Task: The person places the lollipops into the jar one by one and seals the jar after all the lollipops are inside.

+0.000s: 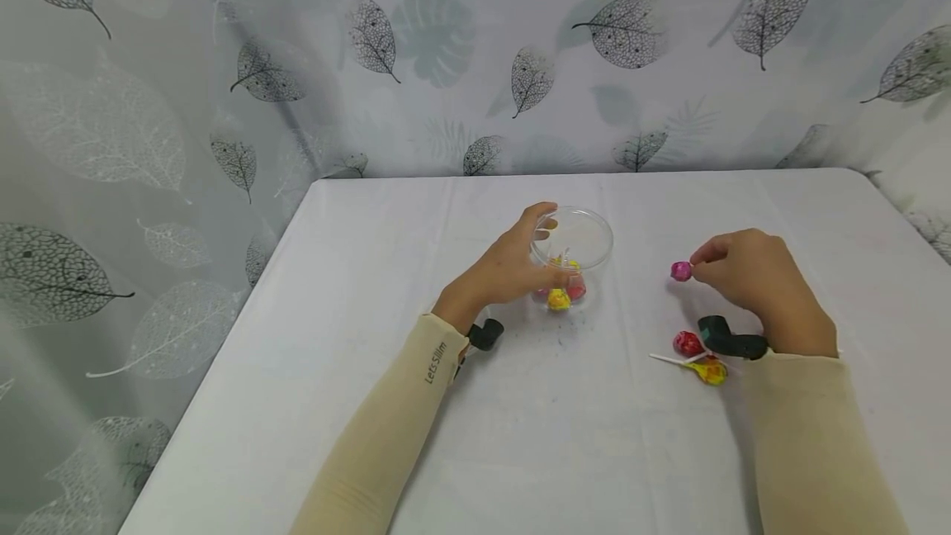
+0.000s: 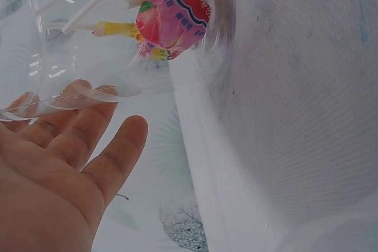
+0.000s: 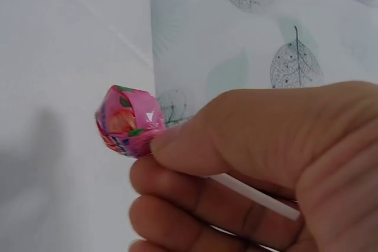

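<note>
My left hand (image 1: 513, 258) grips a clear plastic jar (image 1: 598, 248), fingers at its far side and thumb across its front. Inside the jar are several wrapped lollipops, among them a yellow lollipop (image 1: 559, 300) and a pink lollipop (image 2: 174, 16) with a peach print. To the right, my right hand (image 1: 754, 271) pinches a pink lollipop (image 1: 680, 272) just below its wrapped head, raised over the table. Its white stick (image 3: 260, 196) runs back across the palm in the right wrist view.
Near my right wrist, a red lollipop (image 1: 688, 343) and a yellow lollipop (image 1: 712, 371) lie on the white table (image 1: 565, 436), their sticks crossing. A leaf-patterned curtain (image 1: 461, 64) borders the table behind and on the left.
</note>
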Motion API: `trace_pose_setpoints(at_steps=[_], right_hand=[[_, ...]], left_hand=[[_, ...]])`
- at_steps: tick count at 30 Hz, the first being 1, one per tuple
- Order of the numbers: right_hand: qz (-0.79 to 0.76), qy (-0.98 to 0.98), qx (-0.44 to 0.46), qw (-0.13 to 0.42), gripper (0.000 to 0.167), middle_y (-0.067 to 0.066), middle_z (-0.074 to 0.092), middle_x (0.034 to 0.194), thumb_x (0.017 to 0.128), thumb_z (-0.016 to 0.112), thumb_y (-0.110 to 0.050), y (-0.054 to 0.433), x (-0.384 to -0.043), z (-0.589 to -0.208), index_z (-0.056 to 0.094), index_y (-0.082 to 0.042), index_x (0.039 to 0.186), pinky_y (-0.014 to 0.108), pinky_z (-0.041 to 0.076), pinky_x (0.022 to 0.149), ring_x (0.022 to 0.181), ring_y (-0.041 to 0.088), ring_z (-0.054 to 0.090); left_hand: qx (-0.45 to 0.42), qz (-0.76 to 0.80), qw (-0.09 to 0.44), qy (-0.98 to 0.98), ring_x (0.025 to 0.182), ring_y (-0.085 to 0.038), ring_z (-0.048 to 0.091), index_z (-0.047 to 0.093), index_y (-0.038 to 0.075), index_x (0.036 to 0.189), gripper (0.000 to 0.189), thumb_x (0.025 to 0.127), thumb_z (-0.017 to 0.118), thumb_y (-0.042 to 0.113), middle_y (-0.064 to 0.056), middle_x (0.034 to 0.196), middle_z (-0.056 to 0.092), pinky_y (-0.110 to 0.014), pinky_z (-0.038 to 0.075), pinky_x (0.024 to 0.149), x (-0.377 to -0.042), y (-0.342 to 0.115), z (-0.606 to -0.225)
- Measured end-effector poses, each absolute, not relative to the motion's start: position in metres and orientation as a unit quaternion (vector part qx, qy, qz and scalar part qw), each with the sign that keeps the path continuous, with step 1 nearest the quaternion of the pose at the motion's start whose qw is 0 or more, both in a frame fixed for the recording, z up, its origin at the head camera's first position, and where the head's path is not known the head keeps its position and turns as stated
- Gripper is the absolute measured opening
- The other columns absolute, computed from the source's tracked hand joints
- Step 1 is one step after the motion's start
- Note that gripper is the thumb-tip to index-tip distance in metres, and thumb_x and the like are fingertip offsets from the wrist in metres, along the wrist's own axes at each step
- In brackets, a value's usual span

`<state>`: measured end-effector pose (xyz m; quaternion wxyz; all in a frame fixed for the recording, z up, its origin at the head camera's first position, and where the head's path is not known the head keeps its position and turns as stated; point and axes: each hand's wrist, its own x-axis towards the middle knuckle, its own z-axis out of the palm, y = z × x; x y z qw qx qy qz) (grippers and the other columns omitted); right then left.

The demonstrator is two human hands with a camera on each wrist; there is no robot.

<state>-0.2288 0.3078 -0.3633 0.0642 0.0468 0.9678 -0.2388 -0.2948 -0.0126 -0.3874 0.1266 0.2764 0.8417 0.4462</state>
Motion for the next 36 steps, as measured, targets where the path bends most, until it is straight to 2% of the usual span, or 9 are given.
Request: trace_pose_setpoints(at_steps=[5, 13, 21, 27, 36], right_hand=[[-0.254, 0.966, 0.047, 0.032, 0.027, 0.03, 0.071, 0.114, 0.099, 0.065, -0.019, 0.305, -0.228, -0.361, 0.075, 0.0, 0.114, 0.058, 0.05, 0.079, 0.109, 0.05, 0.055], [-0.273, 0.961, 0.043, -0.026, 0.026, 0.027, 0.075, 0.106, 0.1, 0.063, -0.02, 0.301, -0.227, -0.358, 0.077, -0.001, 0.112, 0.058, 0.05, 0.078, 0.107, 0.048, 0.06], [-0.292, 0.952, 0.046, -0.076, 0.028, 0.027, 0.075, 0.109, 0.101, 0.06, -0.021, 0.294, -0.224, -0.353, 0.078, -0.003, 0.112, 0.041, 0.048, 0.069, 0.101, 0.044, 0.063], [-0.312, 0.943, 0.049, -0.105, 0.029, 0.026, 0.075, 0.11, 0.102, 0.06, -0.023, 0.288, -0.223, -0.35, 0.078, -0.004, 0.114, 0.039, 0.048, 0.069, 0.102, 0.042, 0.063], [-0.32, 0.933, 0.039, -0.162, 0.028, 0.024, 0.077, 0.104, 0.1, 0.062, -0.021, 0.281, -0.222, -0.346, 0.079, -0.002, 0.112, 0.023, 0.045, 0.063, 0.096, 0.037, 0.068]], left_hand=[[0.276, 0.446, 0.125, 0.842, 0.146, -0.016, 0.044, 0.021, 0.033, 0.161, 0.106, 0.08, 0.089, 0.051, 0.004, 0.158, 0.044, -0.052, 0.038, 0.117, -0.295, -0.013, -0.388], [0.272, 0.446, 0.126, 0.843, 0.146, -0.017, 0.044, 0.022, 0.032, 0.161, 0.106, 0.081, 0.089, 0.049, 0.003, 0.159, 0.045, -0.053, 0.037, 0.118, -0.293, -0.013, -0.387], [0.274, 0.45, 0.125, 0.841, 0.146, -0.017, 0.044, 0.022, 0.032, 0.16, 0.105, 0.081, 0.089, 0.049, 0.003, 0.158, 0.045, -0.053, 0.038, 0.117, -0.293, -0.013, -0.386], [0.275, 0.451, 0.123, 0.84, 0.145, -0.016, 0.045, 0.023, 0.032, 0.16, 0.106, 0.08, 0.089, 0.05, 0.003, 0.157, 0.045, -0.052, 0.039, 0.117, -0.294, -0.013, -0.387], [0.279, 0.45, 0.128, 0.839, 0.146, -0.018, 0.044, 0.021, 0.028, 0.162, 0.106, 0.083, 0.088, 0.047, -0.006, 0.161, 0.043, -0.053, 0.039, 0.116, -0.293, -0.013, -0.386]])
